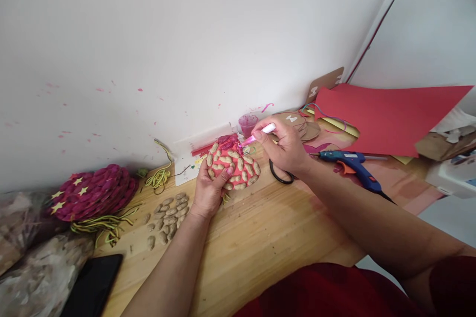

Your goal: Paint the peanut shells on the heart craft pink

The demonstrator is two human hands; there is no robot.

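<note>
My left hand (211,190) grips the near left edge of a round red craft piece (235,170) covered with unshelled peanuts, the thumb lying on its face. Wet-looking magenta paint coats the peanuts along its far edge; the others keep their natural tan. In my right hand (288,147) is a white-handled paintbrush (266,132), pinched between thumb and fingers. Its pink tip touches the painted part at the upper right of the piece. A clear cup (247,123) with pink paint stands just behind, against the wall. Loose peanuts (169,215) lie left of my left forearm.
At left are stacked magenta discs (96,190) with yellow stars, plastic bags (46,275) and a black phone (92,285). To the right lie cardboard pieces (310,131), a blue glue gun (351,163), black-handled scissors (280,178) and red paper sheets (390,119). Yellow-green cord (158,178) sits by the wall.
</note>
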